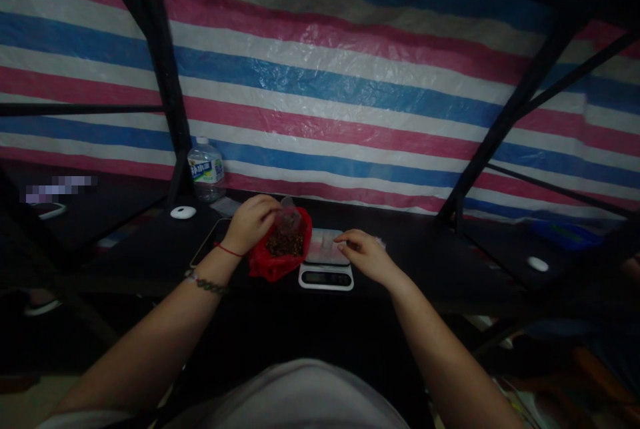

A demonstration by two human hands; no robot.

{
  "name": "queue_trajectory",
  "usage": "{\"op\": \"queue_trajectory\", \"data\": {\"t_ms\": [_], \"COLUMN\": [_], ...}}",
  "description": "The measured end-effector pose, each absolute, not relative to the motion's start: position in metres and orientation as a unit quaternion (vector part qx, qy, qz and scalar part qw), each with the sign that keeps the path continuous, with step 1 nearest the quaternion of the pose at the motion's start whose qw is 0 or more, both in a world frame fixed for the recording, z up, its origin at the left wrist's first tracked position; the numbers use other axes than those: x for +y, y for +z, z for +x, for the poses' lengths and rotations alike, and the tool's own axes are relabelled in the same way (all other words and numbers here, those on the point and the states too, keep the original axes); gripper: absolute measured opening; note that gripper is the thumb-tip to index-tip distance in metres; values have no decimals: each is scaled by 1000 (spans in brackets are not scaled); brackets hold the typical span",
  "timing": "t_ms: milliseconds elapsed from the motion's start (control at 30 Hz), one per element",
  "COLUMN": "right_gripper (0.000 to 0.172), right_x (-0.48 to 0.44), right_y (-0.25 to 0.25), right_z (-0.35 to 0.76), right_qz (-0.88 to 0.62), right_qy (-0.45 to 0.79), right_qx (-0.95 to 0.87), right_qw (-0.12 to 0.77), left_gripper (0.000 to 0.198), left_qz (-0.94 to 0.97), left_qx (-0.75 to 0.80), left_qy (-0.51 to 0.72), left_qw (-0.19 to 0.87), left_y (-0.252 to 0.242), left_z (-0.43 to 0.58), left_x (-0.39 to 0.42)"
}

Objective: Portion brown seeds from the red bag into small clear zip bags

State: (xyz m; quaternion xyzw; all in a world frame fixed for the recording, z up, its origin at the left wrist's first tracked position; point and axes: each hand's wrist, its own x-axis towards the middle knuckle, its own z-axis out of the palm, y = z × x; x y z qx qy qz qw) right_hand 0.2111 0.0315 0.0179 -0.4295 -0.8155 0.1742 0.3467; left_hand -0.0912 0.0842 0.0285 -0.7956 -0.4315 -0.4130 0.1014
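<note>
My left hand [257, 219] is closed with its fingertips on a clear plastic piece [289, 215], thin like a small bag or cup. It is over a red plastic bag [273, 267] whose mouth gapes, showing dark brown bits [286, 243] inside. Just right of the bag sits a white kitchen scale [327, 285] with a dark display. On its pan lies a small clear object [327, 241], too faint to name. My right hand [365, 252] reaches over the pan's right side, thumb and index finger slightly apart beside that clear object; whether they touch it I cannot tell.
Behind the left hand stands a clear plastic bottle [205, 172] with a label. A white oval object [183, 213] lies left on the black tabletop [400, 219], another white one [537, 263] far right. Dark metal posts [163, 69] rise at both sides before a striped sheet [325, 82].
</note>
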Motion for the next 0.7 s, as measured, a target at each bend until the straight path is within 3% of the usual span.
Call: {"op": "queue_trajectory", "data": {"t_ms": [133,700], "right_gripper": [19,21], "right_x": [31,27], "right_y": [18,22], "right_z": [210,212], "right_qz": [-425,-429], "right_qy": [181,185], "right_qx": [-825,-831], "right_qw": [326,301], "left_gripper": [25,35], "left_qz": [-847,-766], "left_qx": [-416,-467], "left_qy": [-324,-421], "left_qw": [62,134], "left_y": [22,38], "left_z": [-99,-93], "left_x": [97,81]}}
